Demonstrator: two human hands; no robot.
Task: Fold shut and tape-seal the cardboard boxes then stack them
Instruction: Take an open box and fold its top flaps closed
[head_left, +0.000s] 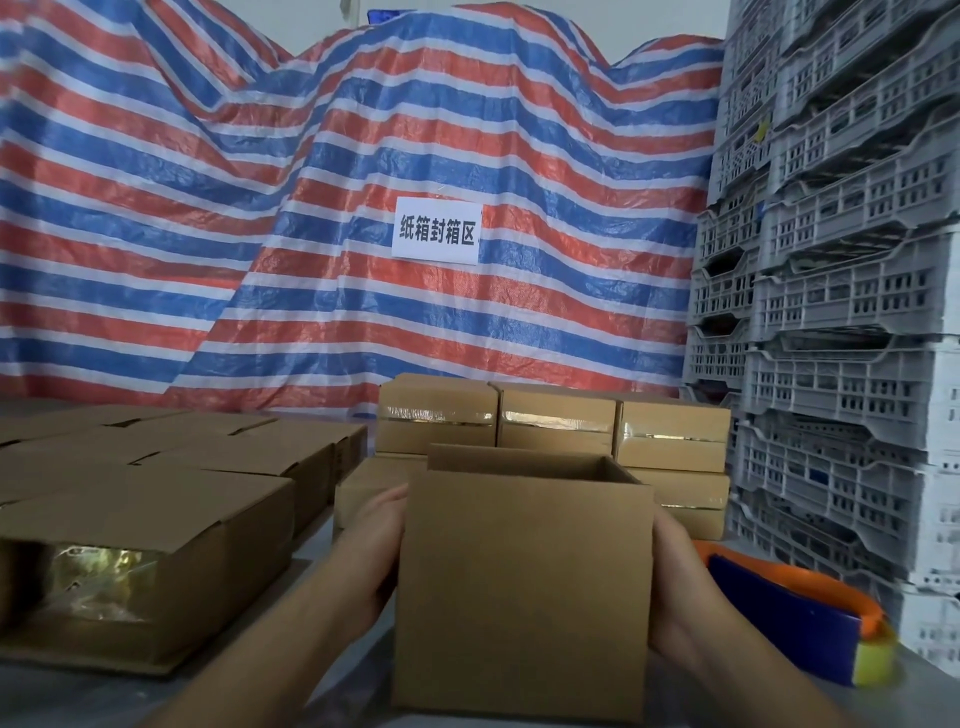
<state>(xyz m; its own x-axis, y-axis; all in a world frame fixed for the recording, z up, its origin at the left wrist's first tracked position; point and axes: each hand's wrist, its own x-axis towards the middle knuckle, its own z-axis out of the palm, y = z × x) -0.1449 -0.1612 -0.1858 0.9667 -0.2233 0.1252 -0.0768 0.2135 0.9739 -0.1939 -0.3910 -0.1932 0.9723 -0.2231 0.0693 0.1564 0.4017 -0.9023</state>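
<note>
An open-topped cardboard box (522, 592) stands upright in front of me, its flaps raised. My left hand (371, 545) holds its left side and my right hand (675, 587) holds its right side; the fingers of both are hidden behind the box walls. Behind it stands a stack of taped, sealed boxes (556, 421) in two layers. A blue and orange tape dispenser (810, 618) lies on the table just right of my right hand.
Several unsealed boxes (156, 493) lie on the left of the grey table (332, 670). Stacked grey plastic crates (841, 322) fill the right side. A striped red, blue and white tarp (260, 208) with a white sign (436, 231) hangs behind.
</note>
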